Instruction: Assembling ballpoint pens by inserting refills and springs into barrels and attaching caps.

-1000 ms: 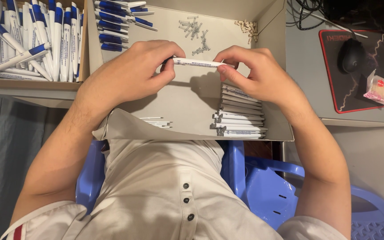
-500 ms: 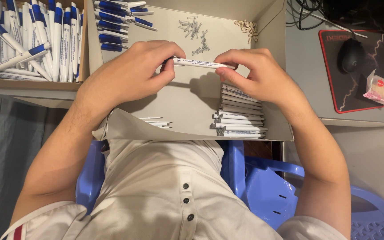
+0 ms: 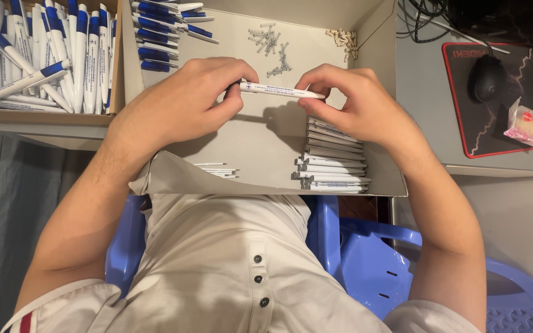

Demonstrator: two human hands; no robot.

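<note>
I have a white pen barrel (image 3: 279, 92) pinched between both hands, held over the open cardboard box (image 3: 377, 37) in front of my chest. Its long axis runs nearly level from left to right across my view, tilting very slightly down toward the right. My left hand (image 3: 186, 98) grips the left end, thumb and fingers closed around it so that the tip is hidden inside the grasp. My right hand (image 3: 356, 102) pinches the right end, fingertips closed on it with the thumb underneath. Both hands sit about equally close to the barrel, one at each end, so neither is nearer; the bare middle of the barrel shows between them.

Straight below my right hand, against the box's near right corner, lies a stack of white barrels (image 3: 334, 163), all lying left to right like the one I hold. A few thin white parts (image 3: 217, 169) lie near the front wall under my left wrist. At the far side of the box are small springs (image 3: 272, 46) and a heap of tiny pale bits (image 3: 343, 38). Blue-capped pens (image 3: 161, 37) lie in the far left corner, and many more (image 3: 50, 49) fill the tray to the left.
</note>
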